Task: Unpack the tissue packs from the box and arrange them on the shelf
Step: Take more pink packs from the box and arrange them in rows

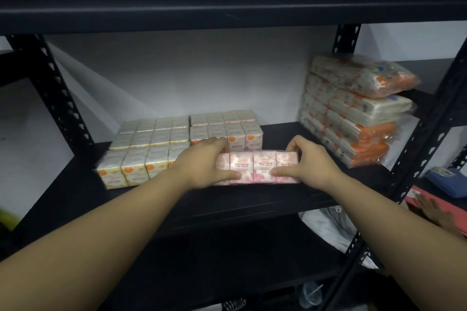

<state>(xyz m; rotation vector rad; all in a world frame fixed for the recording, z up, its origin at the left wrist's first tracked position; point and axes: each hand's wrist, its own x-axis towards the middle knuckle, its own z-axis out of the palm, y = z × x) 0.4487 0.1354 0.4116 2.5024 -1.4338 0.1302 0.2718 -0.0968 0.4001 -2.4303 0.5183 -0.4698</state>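
A pink tissue pack [257, 168], a wrapped row of small packets, rests on the black shelf [252, 199] near its front edge. My left hand [202, 166] grips its left end and my right hand [307, 160] grips its right end, thumbs on the front face. Just behind it stands a two-high stack of orange-marked tissue packs [227, 129]. To the left lie more cream and orange tissue packs [141, 149] in a flat block. The box is not in view.
A tall pile of larger orange and white wrapped tissue bundles [353, 113] leans at the shelf's right end. Black slotted uprights [58, 98] frame the bay; another shelf board runs overhead. Another person's hand [434, 212] rests on a pink item at far right. A plastic cup [310, 293] stands below.
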